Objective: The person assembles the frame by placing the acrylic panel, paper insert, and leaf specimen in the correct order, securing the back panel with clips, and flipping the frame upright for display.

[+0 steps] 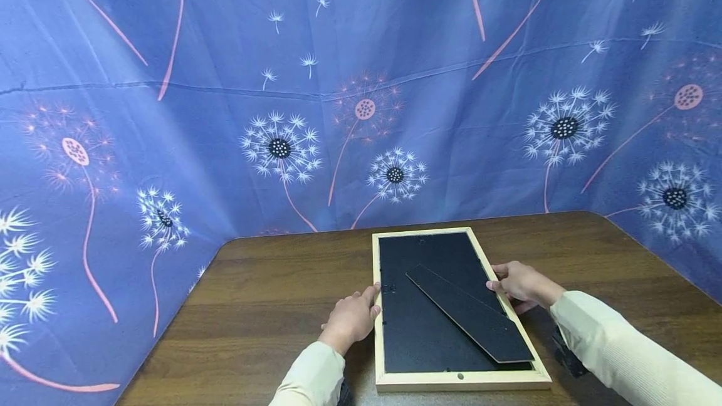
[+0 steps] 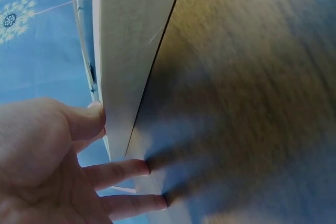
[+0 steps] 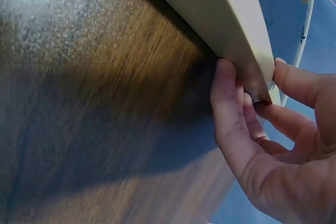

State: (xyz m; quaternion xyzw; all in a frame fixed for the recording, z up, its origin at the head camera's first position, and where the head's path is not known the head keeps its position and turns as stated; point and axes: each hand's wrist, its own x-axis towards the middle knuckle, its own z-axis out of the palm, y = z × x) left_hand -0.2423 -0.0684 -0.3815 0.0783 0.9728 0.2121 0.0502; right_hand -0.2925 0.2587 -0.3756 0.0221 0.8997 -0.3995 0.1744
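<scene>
A picture frame (image 1: 464, 379) with a pale wooden border lies face down on the brown table. Its black back panel (image 1: 420, 324) carries a black easel stand (image 1: 470, 318), set diagonally. At the frame's left edge is my left hand (image 1: 351, 318), its thumb and index finger touching the border. In the left wrist view, two other fingers (image 2: 118, 174) stretch out straight by the table surface. My right hand (image 1: 524, 285) grips the right border, thumb on top. The right wrist view shows fingers (image 3: 228, 103) bent against the frame's outer side.
The wood-grain table (image 1: 271, 312) extends on both sides of the frame. A blue cloth (image 1: 225, 67) printed with dandelions hangs behind and around the table's edges. A dark wrist device (image 1: 568, 353) sits below the right sleeve.
</scene>
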